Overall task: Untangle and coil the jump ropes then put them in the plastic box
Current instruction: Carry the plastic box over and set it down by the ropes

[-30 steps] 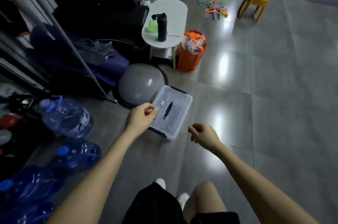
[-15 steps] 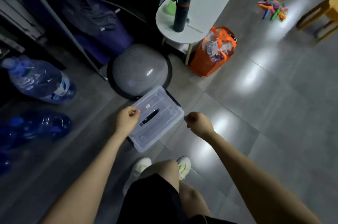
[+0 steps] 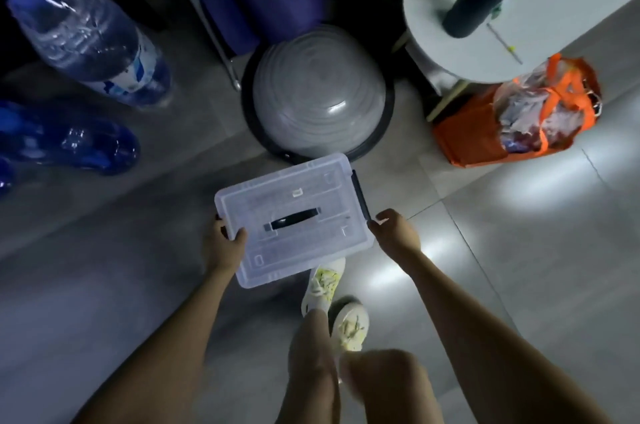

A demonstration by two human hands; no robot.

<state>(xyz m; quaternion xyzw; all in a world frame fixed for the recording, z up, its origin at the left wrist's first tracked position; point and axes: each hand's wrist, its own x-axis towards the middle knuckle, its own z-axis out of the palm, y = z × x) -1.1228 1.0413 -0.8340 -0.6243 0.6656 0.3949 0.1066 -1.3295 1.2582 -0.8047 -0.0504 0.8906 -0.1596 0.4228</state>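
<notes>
Tiled floor [image 3: 519,267]: dome [image 3: 318,91], bag [image 3: 464,136], seemingly water bottles [image 3: 86,32]

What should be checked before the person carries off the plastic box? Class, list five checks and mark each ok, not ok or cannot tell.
1. The left hand grips the plastic box at its left end: ok.
2. The right hand grips the right end, beside the black latch: ok.
3. The lid is on the box: ok. Whether the latch is fastened: cannot tell.
4. Sight of the jump ropes for packing: not ok, none shows in this view.
5. Room to move, with the grey dome just beyond the box and a shoe at its near edge: cannot tell.
</notes>
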